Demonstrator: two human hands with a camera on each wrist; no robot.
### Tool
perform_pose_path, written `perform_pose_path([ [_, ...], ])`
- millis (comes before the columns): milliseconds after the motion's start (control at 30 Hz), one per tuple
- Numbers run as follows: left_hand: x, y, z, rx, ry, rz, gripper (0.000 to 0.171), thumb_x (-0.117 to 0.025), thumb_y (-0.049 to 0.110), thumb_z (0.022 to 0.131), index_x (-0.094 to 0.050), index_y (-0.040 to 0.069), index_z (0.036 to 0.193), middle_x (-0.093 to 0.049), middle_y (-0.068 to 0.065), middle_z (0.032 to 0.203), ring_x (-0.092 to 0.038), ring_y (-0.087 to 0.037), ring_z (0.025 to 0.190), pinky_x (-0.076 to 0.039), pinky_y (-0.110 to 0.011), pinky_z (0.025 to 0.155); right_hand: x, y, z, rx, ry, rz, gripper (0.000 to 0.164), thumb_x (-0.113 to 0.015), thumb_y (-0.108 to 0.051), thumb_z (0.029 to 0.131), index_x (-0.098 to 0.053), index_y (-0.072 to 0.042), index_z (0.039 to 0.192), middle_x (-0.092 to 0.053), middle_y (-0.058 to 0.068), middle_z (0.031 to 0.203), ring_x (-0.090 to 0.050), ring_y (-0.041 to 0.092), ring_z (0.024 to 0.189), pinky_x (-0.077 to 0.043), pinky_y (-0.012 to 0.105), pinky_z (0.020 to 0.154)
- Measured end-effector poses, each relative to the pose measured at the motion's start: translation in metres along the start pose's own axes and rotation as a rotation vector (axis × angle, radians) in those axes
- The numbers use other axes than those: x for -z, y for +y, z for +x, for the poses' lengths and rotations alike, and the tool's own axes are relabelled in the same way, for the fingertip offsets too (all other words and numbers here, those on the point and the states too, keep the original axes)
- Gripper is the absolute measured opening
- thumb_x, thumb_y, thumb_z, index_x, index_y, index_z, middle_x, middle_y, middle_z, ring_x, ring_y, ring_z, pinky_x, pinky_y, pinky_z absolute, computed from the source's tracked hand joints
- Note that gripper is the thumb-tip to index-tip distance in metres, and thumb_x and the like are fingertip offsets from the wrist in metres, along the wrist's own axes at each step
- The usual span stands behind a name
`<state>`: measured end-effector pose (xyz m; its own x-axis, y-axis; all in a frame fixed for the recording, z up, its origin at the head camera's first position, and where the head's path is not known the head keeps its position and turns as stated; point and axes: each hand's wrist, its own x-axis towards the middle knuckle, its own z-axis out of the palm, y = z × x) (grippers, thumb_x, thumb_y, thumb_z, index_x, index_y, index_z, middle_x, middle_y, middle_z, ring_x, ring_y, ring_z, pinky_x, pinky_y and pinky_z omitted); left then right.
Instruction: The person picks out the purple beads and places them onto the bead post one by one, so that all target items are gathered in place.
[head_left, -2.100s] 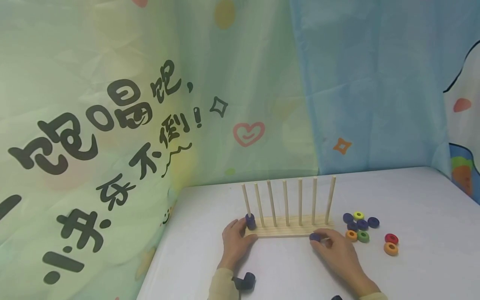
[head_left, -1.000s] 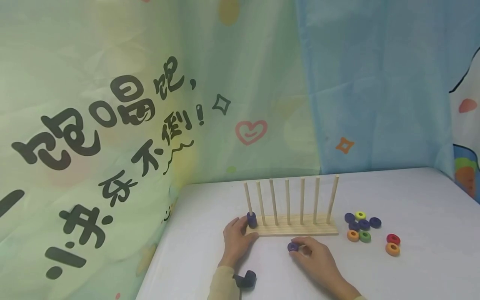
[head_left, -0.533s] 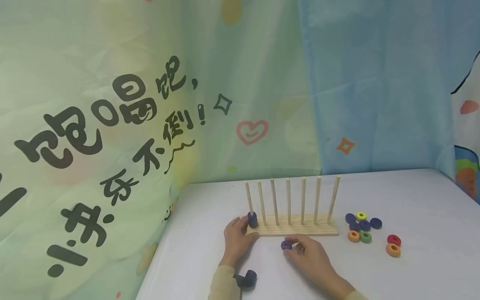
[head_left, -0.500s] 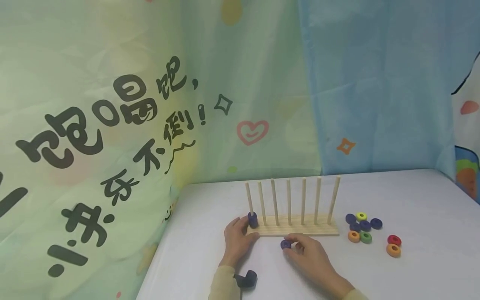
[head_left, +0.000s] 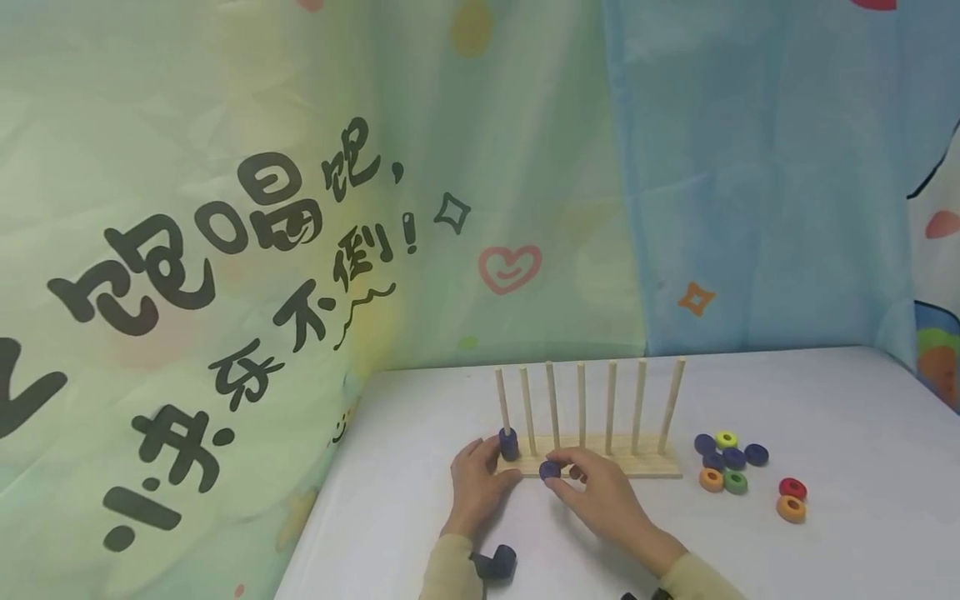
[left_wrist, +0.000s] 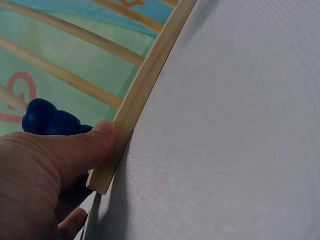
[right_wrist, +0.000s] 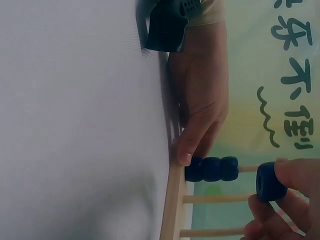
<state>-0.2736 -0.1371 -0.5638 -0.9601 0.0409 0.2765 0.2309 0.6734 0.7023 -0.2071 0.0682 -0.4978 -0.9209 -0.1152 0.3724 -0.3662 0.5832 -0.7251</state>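
A wooden peg stand [head_left: 630,465] with several upright pegs rests on the white table. My left hand [head_left: 474,485] grips its left end, thumb [left_wrist: 95,145] against the front edge. Three dark blue beads [right_wrist: 211,169] are threaded at the bottom of the leftmost peg, close to that hand. Between thumb and fingers, my right hand [head_left: 600,492] pinches another dark blue bead [head_left: 550,471]. In the head view this bead appears in front of the stand's left part. The right wrist view shows the bead [right_wrist: 271,181] apart from the pegs, its hole visible.
To the right of the stand lie several loose blue beads [head_left: 733,457], a yellow bead [head_left: 726,438], an orange bead [head_left: 711,479] and a green bead [head_left: 736,482]. Farther right are a red bead [head_left: 792,489] and another orange bead [head_left: 791,508]. A printed curtain [head_left: 525,167] hangs behind the table.
My right hand has carried the blue bead leftward along the stand's front, then up toward the left pegs. My left hand keeps its grip on the stand's end.
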Motion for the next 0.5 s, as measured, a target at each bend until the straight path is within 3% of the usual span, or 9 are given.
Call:
perform_pose_path([
  [233,0.001,0.003,-0.001,0.010,-0.006,-0.009,0.056,-0.082,0.028,0.073,-0.066,0.015,0.125,-0.065,-0.008,0.127,-0.046,-0.038,0.129,-0.026,-0.060,0.111,-0.001,-0.004,0.009,0.062,0.012,0.032,0.028,-0.078,-0.015,0.082,-0.071,-0.015,0.109,-0.070,-0.008,0.104,-0.063,0.013,0.085,-0.056,0.033,0.073],
  [500,0.002,0.004,-0.002,-0.031,0.014,0.005,0.055,-0.083,0.026,0.073,-0.066,0.014,0.124,-0.066,-0.008,0.125,-0.049,-0.039,0.127,-0.028,-0.061,0.109,0.001,-0.012,0.019,0.068,-0.014,0.031,0.026,-0.076,-0.018,0.084,-0.071,-0.013,0.109,-0.069,-0.011,0.098,-0.061,0.012,0.082,-0.054,0.033,0.072],
])
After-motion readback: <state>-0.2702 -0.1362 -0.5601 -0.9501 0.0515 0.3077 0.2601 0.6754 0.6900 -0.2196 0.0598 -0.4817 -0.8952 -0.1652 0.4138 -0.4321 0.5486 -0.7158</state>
